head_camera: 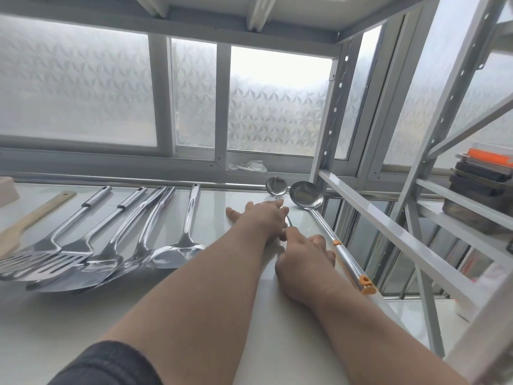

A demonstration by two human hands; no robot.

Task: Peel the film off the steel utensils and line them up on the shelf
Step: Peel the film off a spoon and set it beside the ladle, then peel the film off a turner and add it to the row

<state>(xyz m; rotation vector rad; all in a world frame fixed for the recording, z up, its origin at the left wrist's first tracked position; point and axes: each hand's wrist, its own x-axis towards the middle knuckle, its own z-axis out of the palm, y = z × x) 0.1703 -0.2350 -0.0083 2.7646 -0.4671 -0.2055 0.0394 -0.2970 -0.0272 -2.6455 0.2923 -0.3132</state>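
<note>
Lining-up step, centre frame: left hand [261, 218] lying flat over small ladle [276, 187]; right hand [302, 254] pinching its handle. Next: straightening beside large ladle [306, 194].

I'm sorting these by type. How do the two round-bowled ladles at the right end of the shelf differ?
The small ladle has a smaller bowl than the large ladle. The small ladle's handle lies under both hands, left hand and right hand, while the large ladle lies untouched beside them. The large ladle's long handle carries orange fittings; none show on the small one. Both are shiny steel, bowls toward the window.
</note>
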